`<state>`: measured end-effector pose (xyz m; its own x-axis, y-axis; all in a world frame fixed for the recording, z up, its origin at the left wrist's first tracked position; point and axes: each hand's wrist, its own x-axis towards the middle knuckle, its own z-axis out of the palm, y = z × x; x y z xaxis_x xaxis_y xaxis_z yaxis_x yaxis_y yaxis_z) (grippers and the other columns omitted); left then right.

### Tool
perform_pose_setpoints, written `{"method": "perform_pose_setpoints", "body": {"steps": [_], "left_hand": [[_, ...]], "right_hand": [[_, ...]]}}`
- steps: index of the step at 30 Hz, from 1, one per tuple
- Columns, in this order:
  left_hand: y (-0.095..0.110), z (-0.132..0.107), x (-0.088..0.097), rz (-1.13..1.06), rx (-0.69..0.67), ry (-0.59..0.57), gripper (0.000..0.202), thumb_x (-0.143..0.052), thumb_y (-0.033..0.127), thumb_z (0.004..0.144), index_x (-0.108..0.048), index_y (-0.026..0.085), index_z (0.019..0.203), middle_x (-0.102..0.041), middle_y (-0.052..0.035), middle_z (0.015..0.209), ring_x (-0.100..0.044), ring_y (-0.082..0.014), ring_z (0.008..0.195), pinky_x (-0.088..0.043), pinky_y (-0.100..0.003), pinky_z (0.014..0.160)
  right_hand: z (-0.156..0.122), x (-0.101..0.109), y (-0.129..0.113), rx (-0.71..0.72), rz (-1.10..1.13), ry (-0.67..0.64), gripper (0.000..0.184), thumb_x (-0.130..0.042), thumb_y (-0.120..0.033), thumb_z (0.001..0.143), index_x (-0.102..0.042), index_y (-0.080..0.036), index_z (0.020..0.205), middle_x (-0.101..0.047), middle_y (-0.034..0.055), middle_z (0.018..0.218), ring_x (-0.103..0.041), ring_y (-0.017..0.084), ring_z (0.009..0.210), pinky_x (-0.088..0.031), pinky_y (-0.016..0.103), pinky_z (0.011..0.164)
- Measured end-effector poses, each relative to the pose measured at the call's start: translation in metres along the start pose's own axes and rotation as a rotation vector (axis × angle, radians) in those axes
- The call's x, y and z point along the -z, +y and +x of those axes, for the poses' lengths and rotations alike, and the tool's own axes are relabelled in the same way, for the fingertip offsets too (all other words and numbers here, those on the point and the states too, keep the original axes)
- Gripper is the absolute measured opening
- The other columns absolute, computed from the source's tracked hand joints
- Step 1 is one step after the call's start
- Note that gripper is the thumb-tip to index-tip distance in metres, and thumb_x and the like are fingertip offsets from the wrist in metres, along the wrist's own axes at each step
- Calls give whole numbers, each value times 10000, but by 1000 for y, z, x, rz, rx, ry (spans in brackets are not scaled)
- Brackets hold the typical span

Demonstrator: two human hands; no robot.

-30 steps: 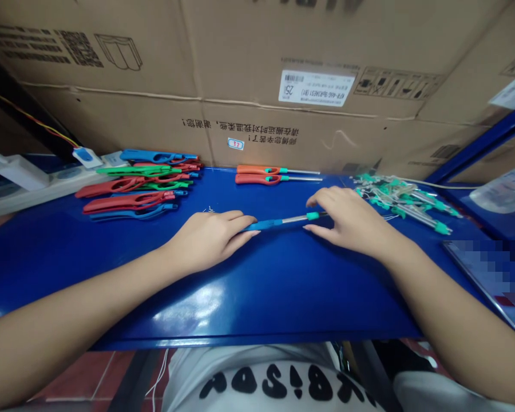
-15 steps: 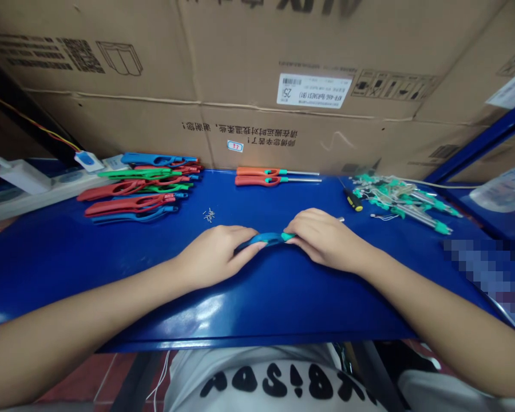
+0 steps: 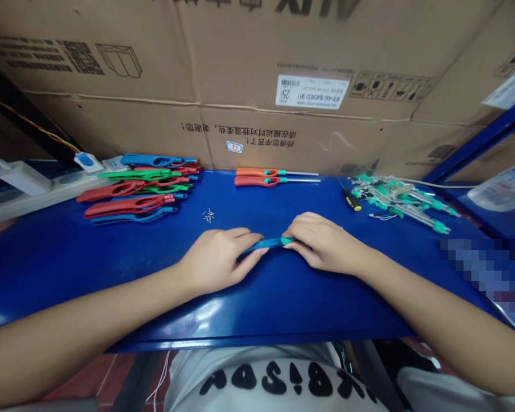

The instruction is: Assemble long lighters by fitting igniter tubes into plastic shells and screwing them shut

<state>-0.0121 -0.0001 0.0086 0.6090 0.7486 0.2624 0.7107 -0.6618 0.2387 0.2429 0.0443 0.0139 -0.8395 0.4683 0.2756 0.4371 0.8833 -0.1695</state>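
Note:
Above the middle of the blue table, my left hand (image 3: 218, 257) grips the rear of a blue long-nosed gas lighter (image 3: 268, 244), its fingers wrapped round the handle. My right hand (image 3: 321, 240) pinches the lighter's front end at a green collar (image 3: 287, 240); its palm and fingers hide most of the metal tube. The lighter lies roughly level between both hands. A small heap of screws (image 3: 208, 216) lies on the table beyond my left hand. Two finished-looking orange-red lighters (image 3: 257, 181) with metal tubes lie farther back.
Red, green and blue lighter handles (image 3: 131, 203) are piled at the back left beside a white power strip (image 3: 8, 200). At the back right lie green-ended metal tubes with wires (image 3: 412, 200) and a yellow-black screwdriver (image 3: 352, 200). A large cardboard box (image 3: 240, 74) walls off the back.
The blue lighter has been turned about its length, so its handle now shows narrower. Both hands keep their hold and have barely shifted.

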Motion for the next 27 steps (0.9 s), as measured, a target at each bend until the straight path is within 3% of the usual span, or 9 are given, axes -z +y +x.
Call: {"method": "perform_pose_setpoints", "body": {"steps": [3,7,11,14,17,20,22,24,27], "left_hand": [[1,4,-2,113,-40,-51,403,-430,444,1028,-623,222,1304,-685,-76,1096,-694,-232,874,-540,-334,685],[-3,6,-1,182,-79,-105,521,-471,461,1010,-489,184,1451,-620,-123,1186,-626,-283,1020,-542,-412,837],[-9,7,6,222,-45,-144,496,-472,484,1005,-544,185,1395,-602,-124,1185,-616,-291,1024,-526,-438,870],[-7,5,12,248,-7,-188,455,-493,484,996,-601,187,1324,-598,-115,1166,-634,-281,967,-536,-426,827],[0,2,16,241,32,-233,408,-476,419,1009,-606,171,1306,-591,-112,1139,-643,-266,903,-546,-404,759],[5,-2,15,174,53,-254,357,-451,327,1015,-599,151,1288,-579,-112,1134,-647,-256,915,-551,-383,748],[6,-4,14,137,53,-255,347,-461,303,1005,-595,141,1281,-573,-111,1142,-646,-251,926,-556,-382,766],[6,-6,14,118,53,-255,342,-472,292,995,-594,134,1273,-571,-109,1149,-647,-243,911,-560,-381,772],[5,-7,15,116,53,-257,330,-467,282,996,-601,133,1258,-576,-106,1141,-650,-239,889,-564,-381,757]], "right_hand": [[1,6,-1,-101,-17,-95,93,-560,-228,957,-611,-162,916,-645,73,857,-573,212,815,-440,376,835],[-2,14,6,-197,11,-127,75,-587,-248,941,-583,-179,914,-641,63,903,-559,207,840,-417,353,805],[-10,25,24,-240,123,-220,292,-670,-484,883,-630,-196,915,-641,74,975,-574,228,908,-438,357,832],[-19,33,44,-387,73,-152,410,-576,-601,903,-664,-205,964,-638,101,1086,-593,258,1018,-454,385,918],[-31,36,68,-747,-316,-2,461,-541,-558,917,-638,-153,1114,-626,180,1131,-589,345,1089,-456,458,916],[-39,32,90,-1060,-479,-74,536,-577,-513,882,-581,-84,1205,-620,263,1157,-630,402,1024,-488,486,797],[-41,30,99,-1149,-443,-160,473,-546,-451,901,-585,-80,1191,-657,264,1095,-665,388,938,-496,468,734],[-39,31,100,-1185,-407,-161,417,-516,-381,915,-594,-83,1195,-686,254,1034,-676,372,896,-489,451,715],[-31,37,88,-1192,-378,40,457,-536,-364,892,-594,-100,1261,-697,244,1012,-666,350,874,-463,435,714]]}}
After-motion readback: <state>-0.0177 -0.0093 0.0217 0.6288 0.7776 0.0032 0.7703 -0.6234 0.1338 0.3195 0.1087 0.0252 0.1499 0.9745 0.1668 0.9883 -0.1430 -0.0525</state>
